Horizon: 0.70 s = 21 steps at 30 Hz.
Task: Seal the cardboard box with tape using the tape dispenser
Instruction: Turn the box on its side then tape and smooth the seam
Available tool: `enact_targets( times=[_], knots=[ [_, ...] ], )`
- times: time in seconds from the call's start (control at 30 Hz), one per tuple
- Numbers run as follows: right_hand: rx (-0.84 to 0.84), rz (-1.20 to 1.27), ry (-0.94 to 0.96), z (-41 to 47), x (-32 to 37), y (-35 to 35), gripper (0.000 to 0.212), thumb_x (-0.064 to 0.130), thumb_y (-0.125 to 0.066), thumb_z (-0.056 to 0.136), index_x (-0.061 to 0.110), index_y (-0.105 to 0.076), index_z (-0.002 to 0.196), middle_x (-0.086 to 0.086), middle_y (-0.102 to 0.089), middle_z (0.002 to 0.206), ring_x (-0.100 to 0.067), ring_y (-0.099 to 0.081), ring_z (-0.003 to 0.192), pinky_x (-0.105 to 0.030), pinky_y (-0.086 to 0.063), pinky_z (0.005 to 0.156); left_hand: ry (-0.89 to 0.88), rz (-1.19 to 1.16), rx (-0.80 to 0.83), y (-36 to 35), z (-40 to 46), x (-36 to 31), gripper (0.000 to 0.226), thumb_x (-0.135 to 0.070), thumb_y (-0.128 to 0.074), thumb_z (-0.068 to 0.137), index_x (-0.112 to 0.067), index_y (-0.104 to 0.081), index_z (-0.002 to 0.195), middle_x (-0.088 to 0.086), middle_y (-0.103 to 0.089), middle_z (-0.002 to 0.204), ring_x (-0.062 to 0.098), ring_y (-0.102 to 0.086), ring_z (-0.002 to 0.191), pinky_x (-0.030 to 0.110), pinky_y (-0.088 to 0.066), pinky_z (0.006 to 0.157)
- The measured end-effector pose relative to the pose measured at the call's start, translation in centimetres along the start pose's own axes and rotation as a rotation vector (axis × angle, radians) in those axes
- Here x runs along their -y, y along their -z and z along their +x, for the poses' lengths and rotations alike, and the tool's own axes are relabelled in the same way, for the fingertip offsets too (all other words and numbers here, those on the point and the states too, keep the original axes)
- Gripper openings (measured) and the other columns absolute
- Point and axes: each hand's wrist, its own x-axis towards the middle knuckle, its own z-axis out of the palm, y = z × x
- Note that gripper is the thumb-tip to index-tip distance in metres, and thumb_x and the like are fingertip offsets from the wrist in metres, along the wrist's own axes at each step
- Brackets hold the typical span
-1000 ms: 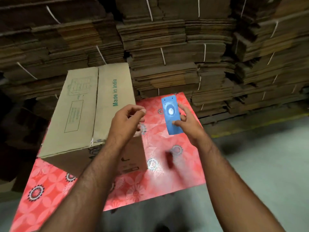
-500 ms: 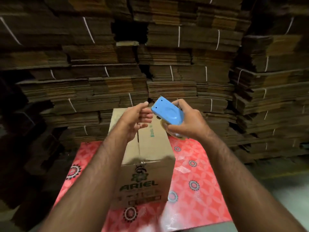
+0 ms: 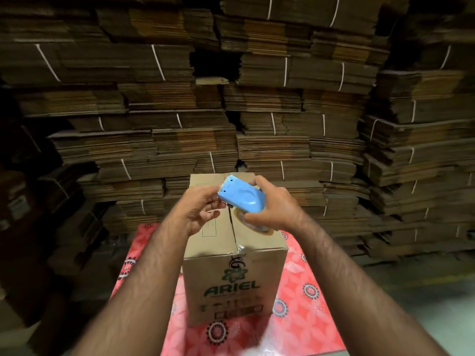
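A brown cardboard box printed "ARIEL" stands upright on a red patterned mat, its top flaps folded down with the seam running away from me. My right hand grips a blue tape dispenser above the box top, with the clear tape roll showing under my palm. My left hand is at the dispenser's toothed front end, its fingers curled and touching there. Whether it pinches the tape end I cannot tell.
Tall stacks of flattened, strapped cardboard fill the whole background right behind the box. More dark cartons stand at the left. Grey floor lies to the right of the mat.
The view has swung to face the box squarely. The dispenser came down over the box top, and my left hand closed in on its front end.
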Motion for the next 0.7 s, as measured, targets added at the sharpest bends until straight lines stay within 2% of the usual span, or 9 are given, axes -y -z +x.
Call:
enact_targets(
  times=[0.07, 0.13, 0.2, 0.3, 0.4, 0.53, 0.63, 0.7],
  knots=[
    [0.002, -0.014, 0.009, -0.1, 0.0, -0.1, 0.057, 0.049, -0.077, 0.065, 0.043, -0.046, 0.113, 0.013, -0.064, 0.086, -0.012, -0.064, 0.073, -0.037, -0.059, 0.068, 0.001, 0.004, -0.005, 0.2, 0.0, 0.2, 0.004, -0.013, -0.068, 0.088, -0.011, -0.071, 0.088, 0.003, -0.069, 0.069, 0.009, -0.062, 0.058, 0.022, -0.045, 0.056],
    [-0.004, -0.052, 0.022, -0.2, 0.0, 0.1, 0.059, 0.052, -0.075, 0.065, 0.042, -0.047, 0.117, 0.012, -0.064, 0.086, -0.012, -0.062, 0.072, -0.037, -0.059, 0.07, -0.014, 0.019, -0.026, 0.3, 0.2, 0.3, 0.01, -0.013, -0.07, 0.087, -0.007, -0.071, 0.094, 0.004, -0.071, 0.07, 0.009, -0.063, 0.058, 0.02, -0.047, 0.054],
    [-0.009, -0.139, 0.047, -0.2, 0.2, 0.2, 0.062, 0.057, -0.072, 0.069, 0.04, -0.046, 0.123, 0.01, -0.063, 0.089, -0.012, -0.059, 0.067, -0.036, -0.056, 0.069, -0.04, 0.046, -0.048, 0.0, 0.3, 0.3, 0.008, -0.012, -0.07, 0.088, -0.006, -0.071, 0.093, 0.003, -0.071, 0.067, 0.007, -0.064, 0.058, 0.02, -0.047, 0.055],
    [-0.041, -0.259, 0.076, -0.2, 0.6, 0.0, 0.064, 0.056, -0.068, 0.077, 0.033, -0.04, 0.129, 0.009, -0.059, 0.094, -0.019, -0.058, 0.08, -0.033, -0.044, 0.069, -0.05, 0.043, -0.078, -0.5, 0.4, 0.2, 0.008, -0.012, -0.069, 0.089, -0.006, -0.071, 0.094, 0.002, -0.072, 0.066, 0.007, -0.065, 0.057, 0.019, -0.048, 0.054],
    [-0.069, -0.267, 0.093, 0.1, 0.6, -0.1, 0.065, 0.057, -0.067, 0.078, 0.033, -0.038, 0.131, 0.012, -0.056, 0.095, -0.018, -0.057, 0.085, -0.033, -0.042, 0.071, -0.036, 0.018, -0.105, -0.6, 0.3, 0.0, 0.013, -0.013, -0.072, 0.087, -0.004, -0.071, 0.096, 0.004, -0.072, 0.067, 0.008, -0.065, 0.056, 0.02, -0.048, 0.051],
    [-0.029, -0.221, 0.151, 0.5, -0.2, 0.1, 0.067, 0.058, -0.068, 0.08, 0.03, -0.039, 0.133, 0.01, -0.057, 0.098, -0.02, -0.062, 0.089, -0.036, -0.053, 0.075, -0.032, 0.012, -0.11, -0.7, -0.1, -0.2, 0.01, -0.01, -0.074, 0.084, -0.003, -0.071, 0.091, 0.002, -0.069, 0.063, 0.009, -0.062, 0.055, 0.02, -0.048, 0.05],
    [-0.045, -0.193, 0.232, 0.8, -1.1, 0.2, 0.061, 0.054, -0.068, 0.081, 0.026, -0.042, 0.129, 0.007, -0.058, 0.097, -0.022, -0.062, 0.088, -0.037, -0.053, 0.073, -0.151, 0.103, -0.187, -1.1, -0.1, -0.2, 0.005, -0.008, -0.076, 0.082, -0.005, -0.072, 0.08, 0.0, -0.066, 0.057, 0.01, -0.058, 0.054, 0.023, -0.048, 0.056],
    [-0.067, -0.204, 0.268, 1.2, -1.6, 0.5, 0.055, 0.054, -0.067, 0.082, 0.025, -0.044, 0.122, 0.007, -0.059, 0.095, -0.024, -0.061, 0.086, -0.036, -0.052, 0.072, -0.234, 0.142, -0.273, -1.6, 0.1, 0.0, 0.012, -0.01, -0.076, 0.082, -0.01, -0.072, 0.07, -0.001, -0.065, 0.055, 0.009, -0.056, 0.051, 0.024, -0.046, 0.056]
  ],
)
